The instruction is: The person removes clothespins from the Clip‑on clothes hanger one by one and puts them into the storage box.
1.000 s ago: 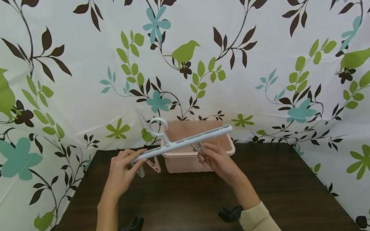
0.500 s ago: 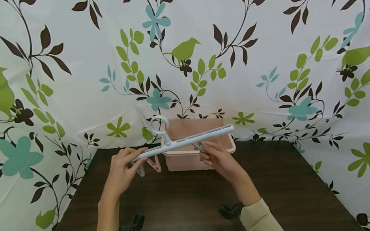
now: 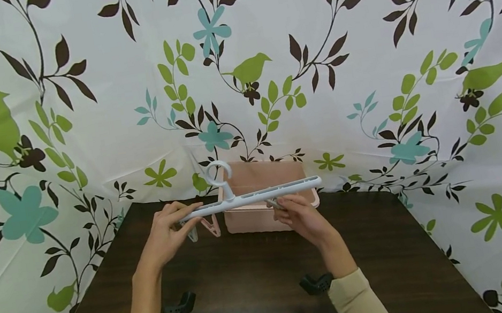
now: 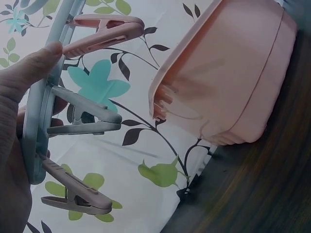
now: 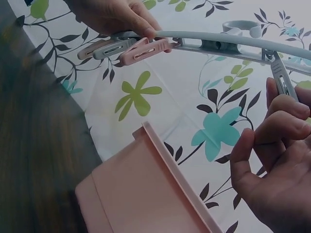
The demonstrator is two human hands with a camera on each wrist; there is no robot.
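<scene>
My left hand (image 3: pixel 163 237) grips the left end of a light blue clip hanger (image 3: pixel 262 195), held in the air with its ring-shaped hook (image 3: pixel 218 173) up. From the bar near that hand hang a pink clip (image 4: pixel 104 33), a pale blue clip (image 4: pixel 90 116) and a dusty pink clip (image 4: pixel 80 191). Further right along the bar, my right hand (image 3: pixel 306 221) pinches a grey clip (image 5: pixel 283 77). In the right wrist view this clip's top meets the underside of the bar; whether it is fastened there I cannot tell.
A pink plastic bin (image 3: pixel 251 221) stands on the dark wooden table (image 3: pixel 231 284), behind and below the hanger. Patterned cloth (image 3: pixel 342 83) with leaves and birds hangs around the table's back and sides. Black wrist mounts (image 3: pixel 181 306) jut inward from both wrists.
The hanger's right end has dipped slightly, so the bar lies more level. My right hand has shifted a little to the right and down with the grey clip. The left hand barely moved.
</scene>
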